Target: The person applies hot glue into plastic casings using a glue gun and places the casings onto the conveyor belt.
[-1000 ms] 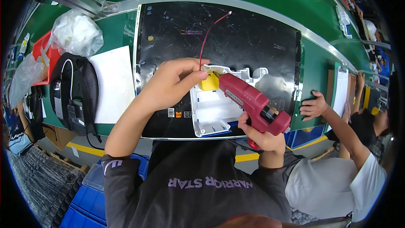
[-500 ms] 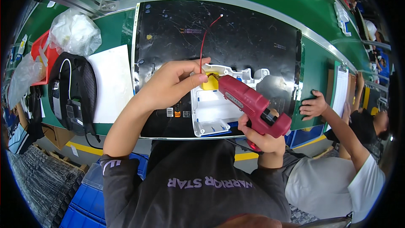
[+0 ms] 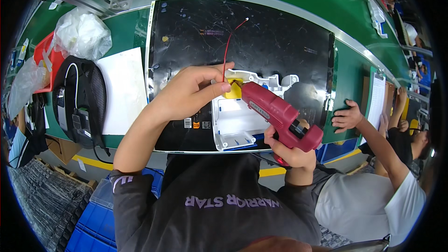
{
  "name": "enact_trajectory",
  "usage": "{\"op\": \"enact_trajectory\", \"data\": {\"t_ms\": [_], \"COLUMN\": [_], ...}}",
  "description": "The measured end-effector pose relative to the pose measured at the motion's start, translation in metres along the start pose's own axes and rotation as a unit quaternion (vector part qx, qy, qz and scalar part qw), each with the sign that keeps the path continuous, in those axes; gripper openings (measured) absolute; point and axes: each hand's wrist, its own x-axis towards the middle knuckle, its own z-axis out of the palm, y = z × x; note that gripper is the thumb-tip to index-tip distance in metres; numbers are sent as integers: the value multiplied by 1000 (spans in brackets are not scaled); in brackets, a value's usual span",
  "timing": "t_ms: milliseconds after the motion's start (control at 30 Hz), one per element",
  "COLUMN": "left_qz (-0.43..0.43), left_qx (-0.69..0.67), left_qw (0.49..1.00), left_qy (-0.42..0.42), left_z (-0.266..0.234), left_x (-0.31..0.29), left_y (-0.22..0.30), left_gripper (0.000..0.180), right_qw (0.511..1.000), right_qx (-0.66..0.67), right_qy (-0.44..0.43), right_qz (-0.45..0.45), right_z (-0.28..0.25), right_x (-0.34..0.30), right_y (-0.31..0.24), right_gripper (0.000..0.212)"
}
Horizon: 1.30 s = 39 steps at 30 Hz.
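My right hand (image 3: 296, 154) is wrapped round the grip of a dark red hot glue gun (image 3: 270, 107). Its nozzle points left, right at a yellow part (image 3: 234, 90) seated in the upper end of a white plastic housing (image 3: 240, 119). My left hand (image 3: 196, 86) is closed in a pinch on a thin red wire (image 3: 227, 49), just left of the yellow part. From the fingers the wire rises away from me and curves right to a small white connector (image 3: 247, 19). Whether the nozzle touches the yellow part, I cannot tell.
Beneath the housing lies a black mat (image 3: 186, 42) on the green table. To the left are white paper (image 3: 123, 93), a black mesh backpack (image 3: 81, 102), a plastic bag (image 3: 83, 35) and a red bin (image 3: 43, 56). At the right, a co-worker's hand (image 3: 347, 115) rests near a clipboard (image 3: 375, 98).
The wire's free end has shifted very slightly right. Both hands and the glue gun stay almost where they were.
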Motion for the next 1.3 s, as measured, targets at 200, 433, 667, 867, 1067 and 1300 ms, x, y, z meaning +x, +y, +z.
{"op": "enact_trajectory", "data": {"t_ms": [200,433,667,867,1067,1300], "left_qz": [3,-1,39,37,37,46], "left_qx": [-7,-1,-11,-18,-23,-18], "left_qw": [1000,1000,999,999,999,998], "left_qy": [1,1,30,29,26,26], "left_z": [0,0,3,3,3,3], "left_x": [-1,0,0,1,1,1], "left_y": [-1,-3,-10,-10,-10,-10], "left_gripper": [22,22,24,24,25,25], "right_qw": [1000,999,998,996,997,994], "right_qx": [0,-8,43,40,28,72], "right_qy": [8,-17,-7,5,-5,2], "right_qz": [8,28,52,75,68,76], "right_z": [1,-1,-1,-3,-1,-2], "right_x": [1,0,-4,-8,-5,-7], "right_y": [-2,-3,1,1,-2,-1], "right_gripper": [12,12,13,17,16,17]}}
